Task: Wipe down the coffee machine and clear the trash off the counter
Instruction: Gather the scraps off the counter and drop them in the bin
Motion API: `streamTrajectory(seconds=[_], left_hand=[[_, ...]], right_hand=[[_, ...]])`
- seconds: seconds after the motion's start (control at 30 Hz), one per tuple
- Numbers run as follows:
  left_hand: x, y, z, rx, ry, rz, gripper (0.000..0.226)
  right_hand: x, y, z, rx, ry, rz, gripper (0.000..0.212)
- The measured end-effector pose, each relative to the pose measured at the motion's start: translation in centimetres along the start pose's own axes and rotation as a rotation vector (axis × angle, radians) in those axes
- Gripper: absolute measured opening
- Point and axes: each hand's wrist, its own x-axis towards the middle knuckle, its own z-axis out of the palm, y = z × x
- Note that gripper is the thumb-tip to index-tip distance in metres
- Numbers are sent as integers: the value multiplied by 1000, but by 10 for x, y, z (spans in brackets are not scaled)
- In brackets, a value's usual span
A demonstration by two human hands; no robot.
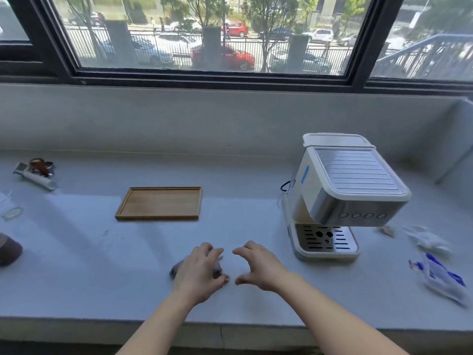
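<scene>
A white and silver coffee machine stands on the pale counter at the right. My left hand lies over a small grey cloth near the counter's front middle, its fingers curled on the cloth. My right hand hovers just to the right of it, fingers apart and curved, holding nothing. Right of the machine lie crumpled white paper and a blue and white wrapper.
A flat wooden tray sits left of centre. A portafilter with a white handle lies at the far left, with a clear round lid and a brown object nearer the left edge. A window runs behind.
</scene>
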Motion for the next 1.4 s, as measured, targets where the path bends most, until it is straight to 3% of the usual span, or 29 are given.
streamTrajectory(seconds=[0.8, 1.4], left_hand=[[4, 297, 104, 49, -68, 341, 56], [76, 396, 147, 17, -203, 489, 51]], right_hand=[[-248, 202, -73, 12, 234, 333, 62], [-301, 296, -115, 75, 440, 682, 50]])
